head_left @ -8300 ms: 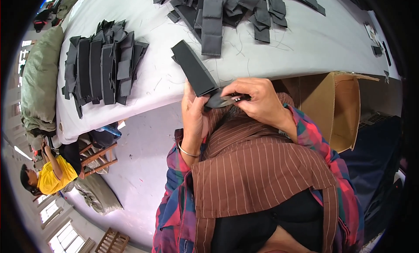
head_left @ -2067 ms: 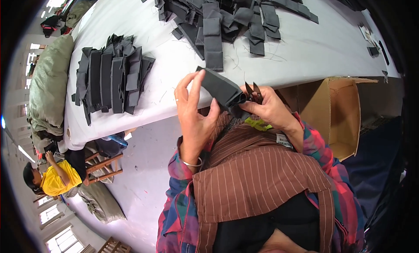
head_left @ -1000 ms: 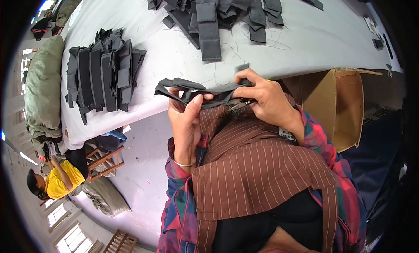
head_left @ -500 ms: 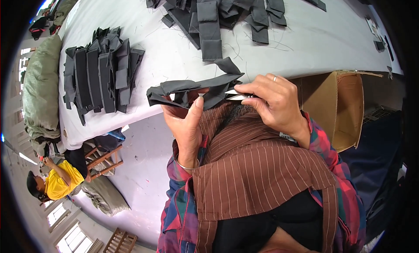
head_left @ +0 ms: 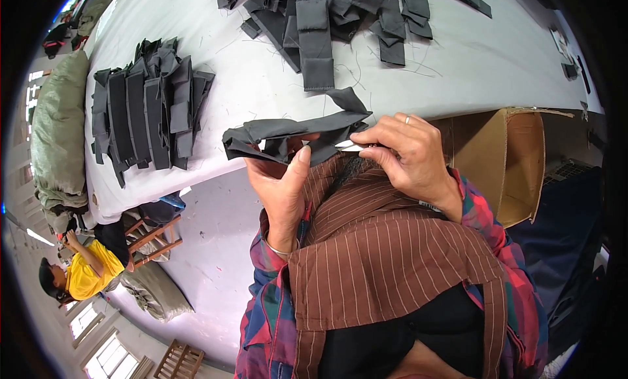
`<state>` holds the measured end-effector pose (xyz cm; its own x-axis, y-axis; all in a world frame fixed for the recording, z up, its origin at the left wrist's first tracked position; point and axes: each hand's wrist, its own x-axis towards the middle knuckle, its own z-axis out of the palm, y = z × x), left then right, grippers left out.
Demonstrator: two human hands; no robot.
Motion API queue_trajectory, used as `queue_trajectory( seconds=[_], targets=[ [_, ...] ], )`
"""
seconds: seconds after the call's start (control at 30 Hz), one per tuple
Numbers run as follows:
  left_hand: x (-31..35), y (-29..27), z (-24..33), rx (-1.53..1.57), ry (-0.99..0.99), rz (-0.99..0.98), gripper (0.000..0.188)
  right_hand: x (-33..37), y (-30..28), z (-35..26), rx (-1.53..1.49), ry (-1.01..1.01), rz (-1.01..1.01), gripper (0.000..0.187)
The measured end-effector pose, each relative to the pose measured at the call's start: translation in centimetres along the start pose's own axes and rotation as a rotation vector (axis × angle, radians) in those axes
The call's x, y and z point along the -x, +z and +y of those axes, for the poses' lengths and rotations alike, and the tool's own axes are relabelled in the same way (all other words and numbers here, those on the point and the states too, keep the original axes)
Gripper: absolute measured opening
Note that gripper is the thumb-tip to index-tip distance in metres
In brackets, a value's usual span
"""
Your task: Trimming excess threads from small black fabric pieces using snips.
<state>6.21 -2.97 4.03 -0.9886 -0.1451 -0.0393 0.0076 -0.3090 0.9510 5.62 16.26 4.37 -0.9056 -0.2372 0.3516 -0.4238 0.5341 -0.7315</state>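
Observation:
My left hand [head_left: 281,186] grips a dark grey fabric strip [head_left: 281,128], its thumb pressed over the cloth at the near side. The strip is folded over, and one end sticks up toward the table. From the right, my right hand [head_left: 409,150] is closed around small thread snips [head_left: 347,146]. Their pale pointed blades lie against the strip, slightly apart. Both hands are held in front of my striped brown apron, just off the table's near edge. Any thread at the blade tips is too fine to make out.
A bundle of stacked grey strips [head_left: 150,110] lies on the left of the white table [head_left: 261,65]. A loose pile of strips [head_left: 317,45] is at the far side. A cardboard box [head_left: 481,163] stands at right. A person in yellow [head_left: 95,268] sits far left.
The snips have shifted slightly left, and their blades have come closer together over the strip. The held strip has moved a little to the right.

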Motion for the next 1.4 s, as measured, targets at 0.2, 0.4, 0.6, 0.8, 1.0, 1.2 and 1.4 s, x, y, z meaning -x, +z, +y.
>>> queue_trajectory(
  seconds=[0.2,0.4,0.6,0.8,1.0,1.2,1.4],
  targets=[
    [0.1,0.1,-0.1,-0.010,0.008,-0.003,0.047,0.1,-0.1,-0.2,0.011,0.056,-0.029,0.016],
    [0.2,0.2,-0.3,-0.075,0.031,0.002,0.044,-0.3,0.1,-1.6,-0.026,0.126,-0.056,0.019],
    [0.6,0.2,-0.7,-0.145,0.101,-0.020,0.038,-0.1,1.9,-1.8,0.114,0.095,-0.031,0.019],
    [1.0,1.0,-0.9,-0.165,0.126,0.015,0.035,0.1,3.0,-1.7,0.265,0.092,-0.012,0.018],
    [1.2,0.3,-1.4,-0.211,0.084,-0.004,0.051,0.0,3.1,-1.6,0.294,0.068,-0.011,0.021],
    [1.1,0.5,-1.8,-0.194,0.093,0.005,0.052,-0.2,3.0,-1.6,0.302,0.071,-0.004,0.018],
    [0.3,0.3,-0.6,-0.169,0.036,-0.039,0.050,-0.3,2.2,-1.7,0.172,0.130,-0.015,0.015]
  ],
)
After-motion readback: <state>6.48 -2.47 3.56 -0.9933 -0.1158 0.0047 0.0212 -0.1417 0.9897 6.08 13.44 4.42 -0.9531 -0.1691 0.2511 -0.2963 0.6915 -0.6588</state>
